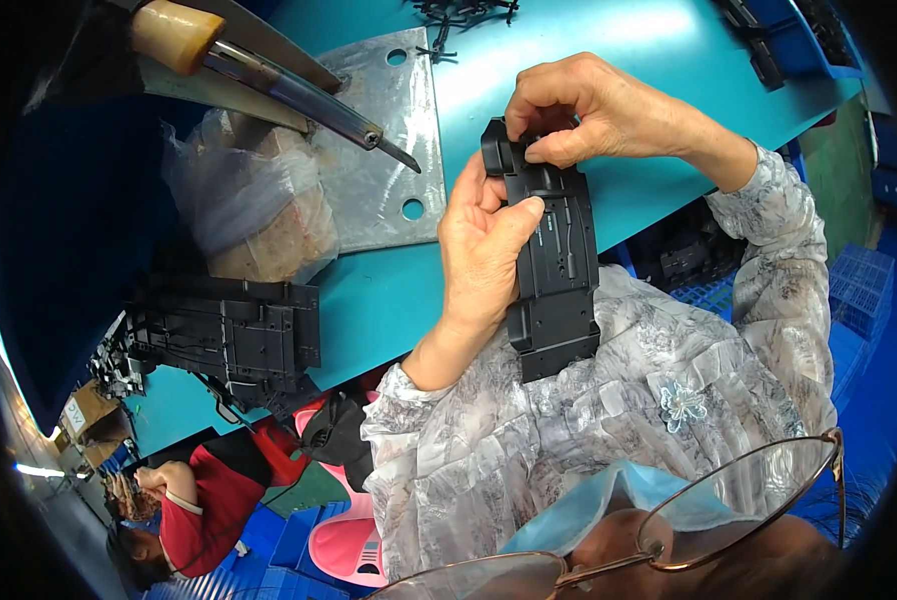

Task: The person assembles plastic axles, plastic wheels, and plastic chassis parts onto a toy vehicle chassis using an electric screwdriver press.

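Note:
A long black plastic chassis (554, 270) with moulded ridges and slots is held up at a slant in front of my body, its lower end by my shirt. My left hand (481, 245) grips it by its left edge, the thumb lying across the top face and the fingers behind. At the chassis's far end, my right hand (594, 110) is bent over it, thumb and fingertips brought together against the surface. What those fingertips pinch, if anything, is too small and too covered to make out.
A soldering iron (299, 95) with a pale handle points down over a metal plate (374, 180). Beside it sits a plastic-wrapped block (269, 215). More black chassis parts (234, 335) are stacked at left. Small black pieces (459, 15) lie at the back. A co-worker (214, 500) in red is lower left.

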Tool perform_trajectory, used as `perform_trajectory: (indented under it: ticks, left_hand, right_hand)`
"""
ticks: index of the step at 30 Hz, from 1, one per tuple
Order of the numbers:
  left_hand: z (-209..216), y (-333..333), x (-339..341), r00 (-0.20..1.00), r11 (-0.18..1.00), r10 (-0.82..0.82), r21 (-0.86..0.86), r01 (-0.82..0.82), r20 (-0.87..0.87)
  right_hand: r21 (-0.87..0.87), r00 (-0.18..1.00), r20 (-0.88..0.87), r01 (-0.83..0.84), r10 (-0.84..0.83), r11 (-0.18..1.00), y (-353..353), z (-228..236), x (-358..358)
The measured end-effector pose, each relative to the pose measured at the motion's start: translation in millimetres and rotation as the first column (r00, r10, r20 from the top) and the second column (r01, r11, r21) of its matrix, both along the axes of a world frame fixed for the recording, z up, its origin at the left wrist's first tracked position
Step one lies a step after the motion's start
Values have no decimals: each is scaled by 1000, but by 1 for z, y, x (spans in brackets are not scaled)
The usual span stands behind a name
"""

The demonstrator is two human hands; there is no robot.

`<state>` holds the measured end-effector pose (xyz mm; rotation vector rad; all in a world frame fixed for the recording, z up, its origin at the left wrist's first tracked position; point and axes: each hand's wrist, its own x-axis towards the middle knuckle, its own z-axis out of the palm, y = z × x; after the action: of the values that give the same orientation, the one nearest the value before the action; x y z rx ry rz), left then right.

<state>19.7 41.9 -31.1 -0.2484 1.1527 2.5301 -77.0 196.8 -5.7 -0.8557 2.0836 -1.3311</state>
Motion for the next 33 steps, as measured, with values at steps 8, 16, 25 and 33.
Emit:
perform_trajectory:
  ticks: [8, 16, 25, 33]
  left_hand:
    - [2, -2, 0, 1000, 1000, 4, -11, -4, -3]
    - [0, -1, 1, 1000, 1000, 1, -6, -1, 10]
    - [-2, -1, 1, 1000, 1000, 7, -1, -7, 14]
    - [-2, -1, 0, 1000, 1000, 2, -6, -2, 11]
  right_hand:
    - [30, 976, -214, 40, -32, 999, -3, -2, 4]
    - [60, 976, -216, 11, 2, 998, -4, 4, 5]
    - [50, 963, -268, 52, -36, 997, -5, 3, 8]
    - [83, 956, -293, 24, 1, 996, -5, 5, 10]
